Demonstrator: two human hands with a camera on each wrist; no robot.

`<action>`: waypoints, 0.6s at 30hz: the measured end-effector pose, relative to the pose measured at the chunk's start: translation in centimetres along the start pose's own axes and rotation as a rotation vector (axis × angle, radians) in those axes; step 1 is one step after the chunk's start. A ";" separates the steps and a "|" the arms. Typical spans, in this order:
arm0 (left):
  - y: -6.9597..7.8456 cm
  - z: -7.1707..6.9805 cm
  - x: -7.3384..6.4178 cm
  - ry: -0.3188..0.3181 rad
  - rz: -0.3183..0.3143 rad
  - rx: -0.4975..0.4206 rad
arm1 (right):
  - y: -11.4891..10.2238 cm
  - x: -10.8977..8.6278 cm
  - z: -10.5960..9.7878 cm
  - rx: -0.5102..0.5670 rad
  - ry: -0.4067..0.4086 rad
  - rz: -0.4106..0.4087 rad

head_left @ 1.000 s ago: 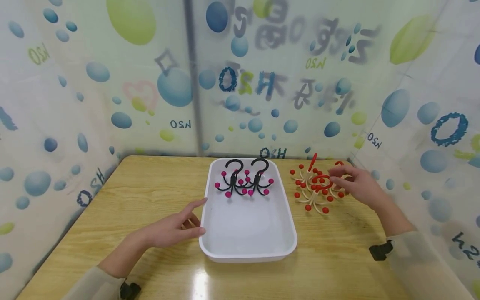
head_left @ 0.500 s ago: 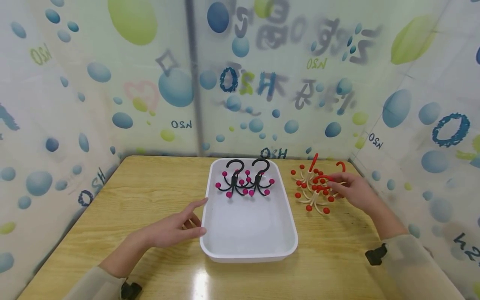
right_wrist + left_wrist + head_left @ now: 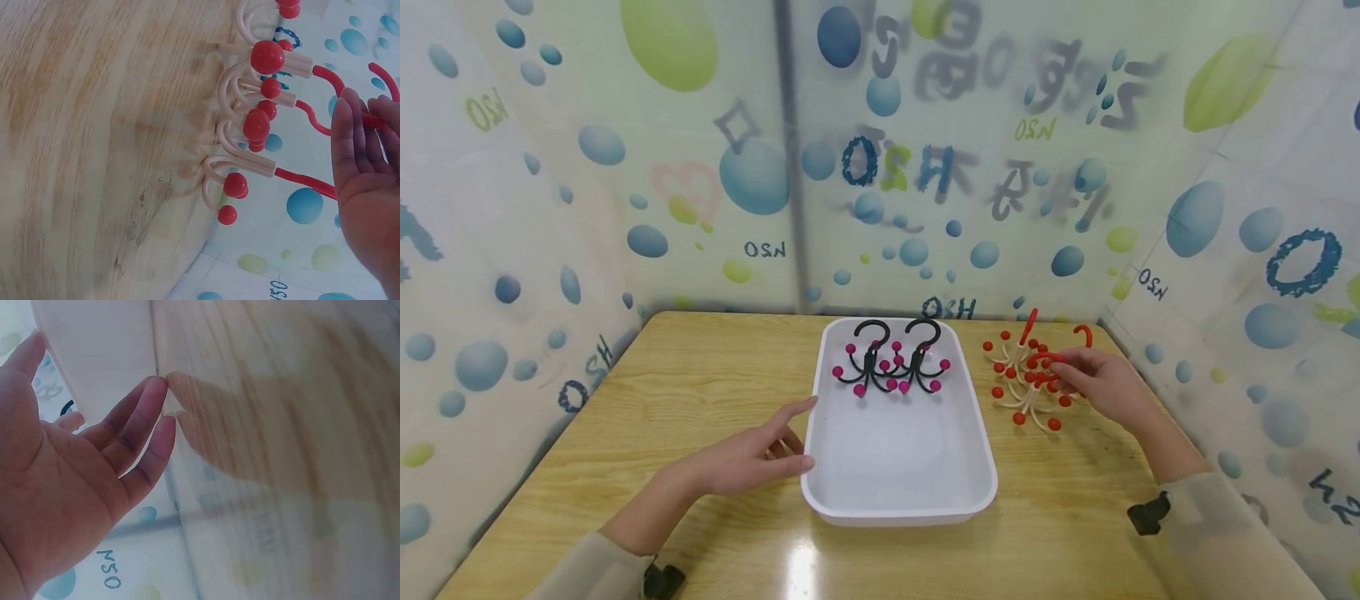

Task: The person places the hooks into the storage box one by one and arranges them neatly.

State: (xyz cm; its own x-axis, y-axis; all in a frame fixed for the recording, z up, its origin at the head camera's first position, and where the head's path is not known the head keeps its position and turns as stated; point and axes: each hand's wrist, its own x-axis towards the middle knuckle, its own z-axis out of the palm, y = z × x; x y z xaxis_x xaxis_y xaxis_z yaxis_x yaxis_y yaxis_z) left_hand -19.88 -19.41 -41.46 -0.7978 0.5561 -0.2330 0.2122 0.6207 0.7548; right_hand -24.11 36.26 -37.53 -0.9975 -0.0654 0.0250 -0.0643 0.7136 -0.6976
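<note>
A white tray [image 3: 898, 467] holds two black hook hangers [image 3: 870, 360] with pink ball tips at its far end. My left hand [image 3: 748, 458] touches the tray's left rim, fingers mostly extended; the left wrist view shows its palm beside the tray wall [image 3: 100, 350]. To the right of the tray stand several beige hangers [image 3: 1033, 396] with red ball tips and red hooks, crowded together. My right hand [image 3: 1101, 383] pinches a red hook [image 3: 1048, 358] of one of them between thumb and fingertips. In the right wrist view, beige hanger arms [image 3: 240, 159] stand close to the tabletop.
The wooden table [image 3: 715, 367] reaches back to a patterned curtain [image 3: 895, 242] with blue and green spots. Similar curtain sides rise at left and right. Another red hook [image 3: 1083, 335] sticks up behind my right hand.
My right hand has moved slightly left and down onto the red hook, its fingers closing on it. The left hand stays at the tray rim, and the black hangers have not moved.
</note>
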 end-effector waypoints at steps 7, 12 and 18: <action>-0.1 0.0 0.0 0.001 0.008 0.005 | -0.6 -0.6 -0.2 0.012 0.008 -0.039; -0.1 0.0 0.1 0.000 0.002 0.004 | -1.3 -1.2 -0.3 0.030 0.019 -0.052; -0.2 0.0 0.1 -0.001 -0.001 0.005 | -2.8 -2.2 -0.3 0.053 0.049 -0.081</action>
State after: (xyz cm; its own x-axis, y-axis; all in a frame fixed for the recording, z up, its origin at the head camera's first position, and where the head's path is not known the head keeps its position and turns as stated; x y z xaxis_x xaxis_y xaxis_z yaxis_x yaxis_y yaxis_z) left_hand -19.98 -19.44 -41.62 -0.7976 0.5560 -0.2340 0.2144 0.6239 0.7515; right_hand -21.79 34.63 -35.39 -0.9894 -0.0861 0.1167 -0.1442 0.6695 -0.7287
